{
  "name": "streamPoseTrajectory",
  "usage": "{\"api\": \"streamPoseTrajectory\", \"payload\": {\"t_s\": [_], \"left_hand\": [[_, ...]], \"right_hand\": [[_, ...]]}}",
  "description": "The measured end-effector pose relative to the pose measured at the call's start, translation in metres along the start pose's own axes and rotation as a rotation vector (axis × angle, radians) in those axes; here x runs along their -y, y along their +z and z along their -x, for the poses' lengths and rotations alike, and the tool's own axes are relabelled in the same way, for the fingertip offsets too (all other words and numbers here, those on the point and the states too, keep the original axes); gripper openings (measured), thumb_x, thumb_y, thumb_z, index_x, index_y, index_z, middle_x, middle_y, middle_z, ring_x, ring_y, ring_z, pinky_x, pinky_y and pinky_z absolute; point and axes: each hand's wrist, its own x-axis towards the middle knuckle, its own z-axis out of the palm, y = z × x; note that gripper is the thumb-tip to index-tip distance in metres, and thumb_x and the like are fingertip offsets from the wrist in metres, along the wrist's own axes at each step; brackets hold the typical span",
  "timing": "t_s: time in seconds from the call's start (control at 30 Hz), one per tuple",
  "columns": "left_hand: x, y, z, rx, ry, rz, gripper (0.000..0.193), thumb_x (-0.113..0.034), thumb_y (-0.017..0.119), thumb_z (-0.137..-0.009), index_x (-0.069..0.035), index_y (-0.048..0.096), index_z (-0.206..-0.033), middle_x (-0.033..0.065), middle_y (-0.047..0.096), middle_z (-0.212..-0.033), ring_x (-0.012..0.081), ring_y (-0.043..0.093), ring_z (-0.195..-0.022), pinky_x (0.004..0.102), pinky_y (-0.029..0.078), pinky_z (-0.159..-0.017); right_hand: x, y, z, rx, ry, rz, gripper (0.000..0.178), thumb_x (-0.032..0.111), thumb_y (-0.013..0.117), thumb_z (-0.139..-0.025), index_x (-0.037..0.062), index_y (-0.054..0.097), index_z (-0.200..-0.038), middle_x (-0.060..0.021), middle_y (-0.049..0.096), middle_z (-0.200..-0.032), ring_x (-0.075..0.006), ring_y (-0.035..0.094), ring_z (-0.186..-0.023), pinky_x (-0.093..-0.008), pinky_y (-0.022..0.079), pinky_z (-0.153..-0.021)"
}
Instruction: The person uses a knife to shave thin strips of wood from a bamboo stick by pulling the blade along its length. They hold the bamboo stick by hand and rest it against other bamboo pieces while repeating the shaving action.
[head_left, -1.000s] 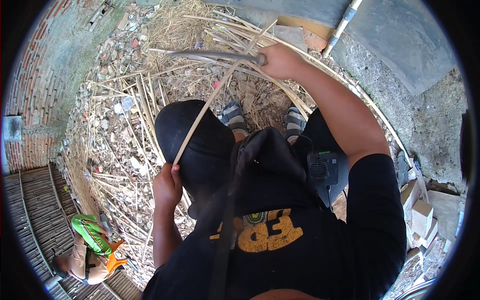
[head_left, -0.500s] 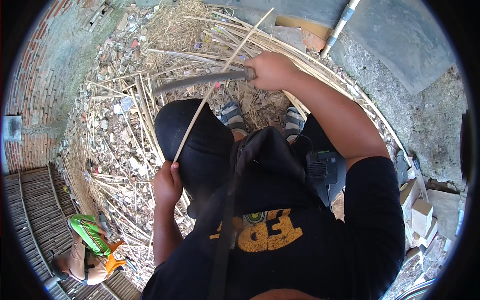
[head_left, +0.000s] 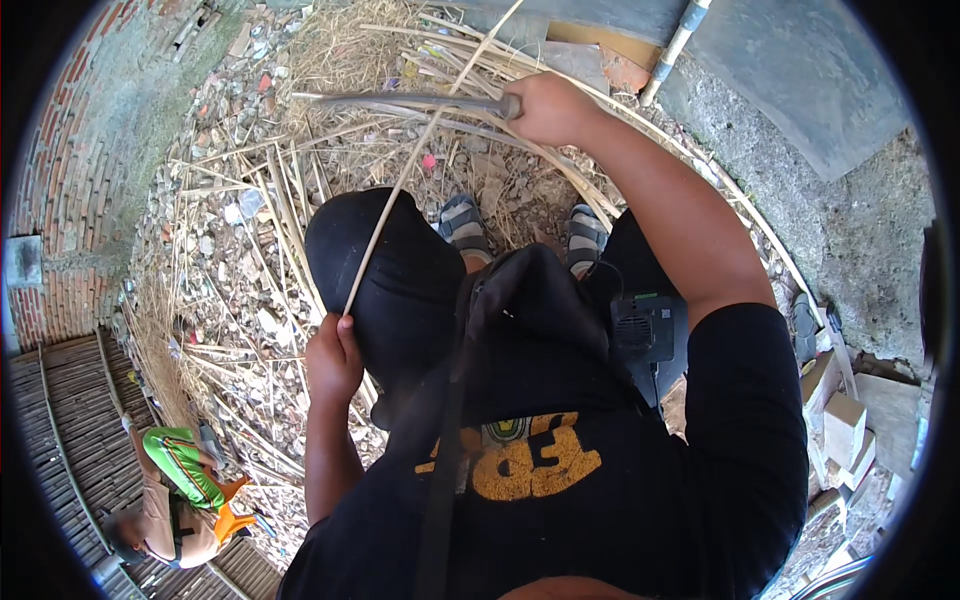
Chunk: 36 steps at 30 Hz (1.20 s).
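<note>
Closed around the near end of a long, thin bamboo strip (head_left: pixel 388 208) is my left hand (head_left: pixel 334 362), beside my left knee. The strip slants up and away across the knee toward the far ground. My right hand (head_left: pixel 556 108) grips the handle of a machete (head_left: pixel 415 100), out in front at the far right. Its long, dark blade points left and crosses the strip near the far end. From here I cannot tell whether the edge touches the strip or bites into it.
Several split bamboo strips (head_left: pixel 290 215) litter the stony ground, with dry straw (head_left: pixel 345 55) beyond. My sandalled feet (head_left: pixel 462 225) are below the blade. A black device (head_left: pixel 643 330) rests by my right thigh. Another person (head_left: pixel 175 500) sits at lower left on an orange stool (head_left: pixel 232 508).
My right hand and the machete have moved away from me, toward the strip's far end. My left hand has shifted only slightly and still holds the strip.
</note>
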Motion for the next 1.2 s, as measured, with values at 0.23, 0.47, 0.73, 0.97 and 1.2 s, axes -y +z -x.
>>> {"api": "streamPoseTrajectory", "payload": {"t_s": [0.23,0.47,0.73,0.97,1.2], "left_hand": [[0.001,-0.006,0.008,-0.003,0.009,-0.046,0.042,-0.032,0.042,-0.108,-0.001,0.053,-0.081,0.0247,0.056,-0.065,0.0497,0.056,-0.063,0.0548,0.040,-0.057],[-0.004,-0.007,0.002,-0.018,0.026,-0.108,0.038,-0.031,0.046,-0.106,-0.002,0.052,-0.082,0.0251,0.058,-0.065,0.0503,0.057,-0.064,0.0562,0.040,-0.057],[0.005,-0.010,0.003,0.039,0.037,0.022,0.039,-0.031,0.045,-0.107,-0.002,0.051,-0.081,0.0250,0.057,-0.066,0.0498,0.057,-0.064,0.0552,0.041,-0.057],[0.001,-0.019,-0.004,0.085,0.030,0.024,0.042,-0.032,0.043,-0.108,-0.001,0.051,-0.080,0.0247,0.055,-0.063,0.0486,0.055,-0.062,0.0526,0.039,-0.055],[0.006,-0.019,-0.002,0.097,0.039,0.058,0.045,-0.033,0.041,-0.108,0.000,0.051,-0.079,0.0239,0.054,-0.062,0.0473,0.054,-0.059,0.0516,0.038,-0.054]], "right_hand": [[0.035,0.001,0.012,0.121,0.016,0.069,0.022,0.020,0.068,-0.075,0.0092,0.070,-0.094,-0.0164,0.070,-0.088,-0.0362,0.068,-0.087,-0.0473,0.054,-0.078],[-0.041,-0.004,-0.014,0.002,0.154,0.125,0.024,0.018,0.063,-0.078,0.0098,0.073,-0.098,-0.0164,0.073,-0.099,-0.0363,0.069,-0.090,-0.0476,0.055,-0.084],[0.024,-0.004,0.010,0.124,0.009,0.108,0.028,0.020,0.067,-0.076,0.0147,0.072,-0.103,-0.0131,0.073,-0.093,-0.0321,0.070,-0.091,-0.0463,0.055,-0.081],[-0.030,0.005,-0.010,-0.064,0.091,0.039,0.031,0.025,0.071,-0.077,0.0074,0.071,-0.102,-0.0177,0.070,-0.081,-0.0358,0.069,-0.083,-0.0478,0.055,-0.076],[0.024,0.008,0.007,0.152,-0.009,0.026,0.022,0.020,0.064,-0.076,0.0100,0.071,-0.094,-0.0152,0.071,-0.089,-0.0334,0.070,-0.088,-0.0467,0.055,-0.080]]}}
